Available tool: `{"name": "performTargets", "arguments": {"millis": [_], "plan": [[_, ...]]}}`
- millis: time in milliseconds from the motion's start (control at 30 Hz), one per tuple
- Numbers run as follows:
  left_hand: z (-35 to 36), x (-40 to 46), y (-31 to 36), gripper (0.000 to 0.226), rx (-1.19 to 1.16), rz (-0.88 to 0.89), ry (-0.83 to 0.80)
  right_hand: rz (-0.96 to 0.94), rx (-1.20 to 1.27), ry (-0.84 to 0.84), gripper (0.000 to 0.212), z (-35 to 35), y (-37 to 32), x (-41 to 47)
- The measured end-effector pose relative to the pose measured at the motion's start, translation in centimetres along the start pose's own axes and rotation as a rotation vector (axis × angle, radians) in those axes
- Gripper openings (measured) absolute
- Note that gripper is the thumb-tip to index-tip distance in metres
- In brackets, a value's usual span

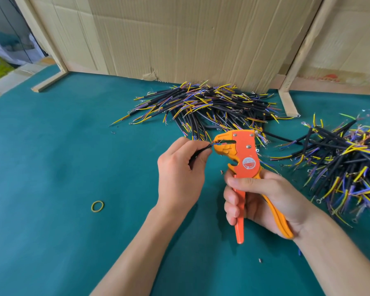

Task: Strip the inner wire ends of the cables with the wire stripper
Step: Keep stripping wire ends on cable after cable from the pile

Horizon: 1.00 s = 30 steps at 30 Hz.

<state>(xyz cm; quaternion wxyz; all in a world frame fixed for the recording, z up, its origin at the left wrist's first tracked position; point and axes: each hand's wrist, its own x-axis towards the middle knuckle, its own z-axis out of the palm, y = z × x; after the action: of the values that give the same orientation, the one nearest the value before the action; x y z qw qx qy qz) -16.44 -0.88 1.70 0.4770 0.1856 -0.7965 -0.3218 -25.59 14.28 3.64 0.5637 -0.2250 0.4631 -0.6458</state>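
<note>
Feeding thin black cable (198, 151), pinched by left hand (179, 174), into orange plastic wire stripper (241, 154) | right hand (263, 199) clenches handles | risk: shallow insertion leaves insulation

Left hand (179, 174) feeds cable (201, 149) into wire stripper (241, 154); right hand (263, 201) grips handles.

Teal table cover (62, 167), creased cardboard backdrop (190, 39), pale wooden frame strips (287, 99), yellow rubber band (97, 206)

An orange wire stripper (244, 159) stands upright, its jaws around the coloured inner ends of a short black cable (201, 151), apparently clamped.
</note>
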Motion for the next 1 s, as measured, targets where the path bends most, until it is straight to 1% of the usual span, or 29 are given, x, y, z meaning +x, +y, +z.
{"name": "performTargets", "arguments": {"millis": [400, 567, 767, 900, 1000], "plan": [[0.0, 0.0, 0.2, 0.009, -0.003, -0.017, -0.002, 0.001, -0.01, 0.035, 0.019, 0.4, 0.0, 0.0], [-0.1, 0.0, 0.2, 0.01, -0.031, -0.027, -0.002, 0.008, -0.008, 0.058, 0.026, 0.6, 0.0, 0.1], [-0.1, 0.2, 0.3, 0.013, -0.085, -0.092, -0.018, -0.006, 0.017, 0.08, 0.031, 0.9, 0.1, 0.2], [-0.1, 0.2, 0.1, 0.014, -0.113, -0.125, -0.062, -0.054, 0.028, 0.136, 0.035, 1.1, 0.3, 0.3], [-0.1, 0.2, 0.0, 0.016, -0.145, -0.171, -0.087, -0.032, 0.054, 0.105, 0.029, 0.8, 0.1, 0.1]]}}
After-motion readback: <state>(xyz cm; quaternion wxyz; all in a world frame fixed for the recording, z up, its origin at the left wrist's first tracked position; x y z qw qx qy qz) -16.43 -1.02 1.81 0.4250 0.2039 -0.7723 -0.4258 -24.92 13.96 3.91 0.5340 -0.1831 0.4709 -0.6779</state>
